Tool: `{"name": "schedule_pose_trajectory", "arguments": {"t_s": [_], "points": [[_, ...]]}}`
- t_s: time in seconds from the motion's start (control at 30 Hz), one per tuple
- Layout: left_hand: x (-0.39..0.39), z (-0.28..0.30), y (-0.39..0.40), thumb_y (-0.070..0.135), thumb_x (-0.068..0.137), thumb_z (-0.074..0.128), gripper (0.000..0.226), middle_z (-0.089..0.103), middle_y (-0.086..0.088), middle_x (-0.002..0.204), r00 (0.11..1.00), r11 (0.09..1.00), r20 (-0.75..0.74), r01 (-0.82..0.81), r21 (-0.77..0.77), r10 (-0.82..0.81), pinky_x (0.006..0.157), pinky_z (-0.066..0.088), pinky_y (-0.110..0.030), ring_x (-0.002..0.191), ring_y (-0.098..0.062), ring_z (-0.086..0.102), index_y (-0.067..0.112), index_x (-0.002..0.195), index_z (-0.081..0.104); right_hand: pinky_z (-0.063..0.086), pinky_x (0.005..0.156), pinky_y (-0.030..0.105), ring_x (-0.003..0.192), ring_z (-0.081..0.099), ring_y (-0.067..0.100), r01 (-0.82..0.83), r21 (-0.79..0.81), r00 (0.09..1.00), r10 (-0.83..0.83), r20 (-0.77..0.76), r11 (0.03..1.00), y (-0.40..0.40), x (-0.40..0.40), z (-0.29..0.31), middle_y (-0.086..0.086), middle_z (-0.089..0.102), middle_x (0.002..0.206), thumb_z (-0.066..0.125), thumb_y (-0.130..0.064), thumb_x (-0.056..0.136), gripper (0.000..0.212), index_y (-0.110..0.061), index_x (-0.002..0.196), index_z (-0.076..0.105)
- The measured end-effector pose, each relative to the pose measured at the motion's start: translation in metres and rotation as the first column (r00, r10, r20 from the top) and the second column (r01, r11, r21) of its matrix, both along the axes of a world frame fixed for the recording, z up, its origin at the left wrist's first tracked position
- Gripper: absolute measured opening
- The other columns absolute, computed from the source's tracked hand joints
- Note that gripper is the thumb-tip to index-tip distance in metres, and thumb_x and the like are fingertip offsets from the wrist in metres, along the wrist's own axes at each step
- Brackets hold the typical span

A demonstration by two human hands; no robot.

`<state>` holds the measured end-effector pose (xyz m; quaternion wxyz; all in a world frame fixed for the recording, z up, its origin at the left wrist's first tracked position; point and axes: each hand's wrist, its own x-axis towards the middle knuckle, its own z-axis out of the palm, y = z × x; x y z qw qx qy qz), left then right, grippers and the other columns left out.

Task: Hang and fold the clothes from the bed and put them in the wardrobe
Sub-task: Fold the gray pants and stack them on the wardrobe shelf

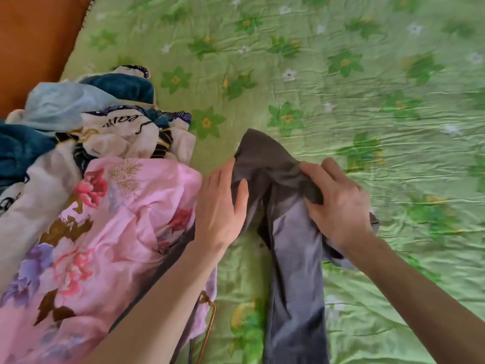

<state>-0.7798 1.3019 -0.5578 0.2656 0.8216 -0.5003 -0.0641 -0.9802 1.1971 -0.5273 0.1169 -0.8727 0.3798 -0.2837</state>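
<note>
A grey garment [294, 258] lies stretched along the green flowered bedsheet [367, 88], running from the middle of the bed down to the lower edge of the view. My left hand [223, 206] holds its upper left edge, thumb over the cloth. My right hand [338, 200] grips a bunch of the same cloth at the upper right, fingers curled round it. The top of the garment is folded into a dark peak between the hands.
A heap of clothes sits at the left: a pink flowered piece [99, 245], a cream patterned one [123, 135], a teal one [123, 88] and a light blue one [60, 103]. A copper-coloured hanger [210, 329] pokes out below the pink cloth. An orange headboard [34, 43] stands at the upper left.
</note>
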Motion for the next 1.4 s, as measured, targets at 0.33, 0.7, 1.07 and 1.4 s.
{"name": "schedule_pose_trajectory", "arguments": {"t_s": [0.33,0.7,1.07,1.4], "points": [[-0.014,-0.021,-0.011,0.034,0.109,0.047,0.044,0.064,-0.012,0.136,0.996,0.996,-0.029,0.089,0.011,-0.088,0.109,0.045,-0.040,0.126,-0.030,0.060,0.007,0.141,0.058,0.054,0.084,0.039,0.104,0.063,0.025,-0.272,0.491,0.663,0.531,-0.527,0.827,0.071,-0.043,-0.070,-0.001,0.060,0.118,0.042,-0.074,0.094,0.072,-0.028,0.150,0.044],[-0.059,-0.062,-0.072,0.044,0.104,0.047,0.055,0.050,-0.014,0.155,0.802,0.798,0.305,0.316,0.514,-0.514,0.126,0.010,-0.065,0.146,-0.038,0.043,0.015,0.150,0.050,0.046,0.100,0.054,0.120,0.052,0.041,0.528,0.439,0.848,-0.426,-0.315,0.727,0.026,-0.107,-0.124,0.014,0.055,0.130,0.078,-0.042,0.083,0.063,-0.013,0.134,0.055],[-0.083,-0.053,-0.080,0.030,0.094,0.063,0.070,0.064,-0.012,0.128,0.965,0.579,-0.046,0.193,0.792,-0.258,0.114,0.034,-0.049,0.124,-0.035,0.058,0.010,0.154,0.034,0.050,0.081,0.035,0.110,0.060,0.015,0.391,0.711,0.919,-0.284,-0.273,0.585,0.058,-0.127,-0.123,-0.014,0.049,0.135,0.082,-0.048,0.081,0.102,-0.035,0.161,0.021],[-0.082,0.003,-0.057,0.038,0.092,0.072,0.042,0.053,-0.006,0.069,0.867,0.823,-0.490,0.340,0.455,-0.087,0.067,0.039,-0.043,0.069,-0.026,0.052,0.010,0.071,0.048,0.046,0.098,0.047,0.110,0.058,0.036,0.446,0.875,0.625,-0.765,-0.155,0.186,0.076,-0.154,-0.136,0.010,0.061,0.117,0.068,-0.007,0.084,0.069,-0.017,0.145,0.038]]}}
